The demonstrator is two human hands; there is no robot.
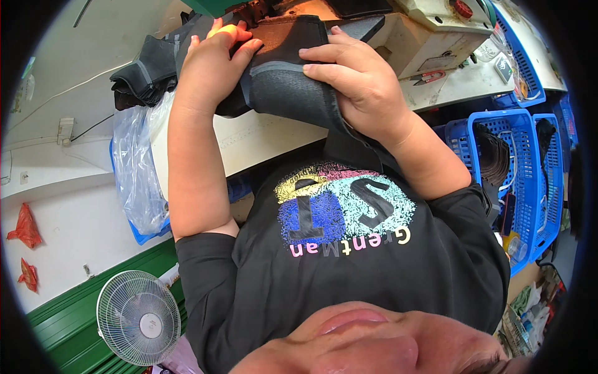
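A black fabric piece (289, 90) with a grey trim band lies bent over the near edge of the white worktable (249, 134). My left hand (215, 68) presses its fingers and thumb onto the left part of the fabric, beneath a warm light. On the right, my right hand (361, 81) grips the same piece, fingers on top and the thumb side hidden. Both hands are beside the base of a beige machine (430, 40), which looks like a sewing machine. Its needle area is not visible.
A stack of dark fabric pieces (146, 68) hangs at the table's left, above a clear plastic bag (137, 168). Red-handled thread snips (430, 78) lie right of the machine. Blue baskets (529, 206) stand at the right, a fan (138, 318) at lower left.
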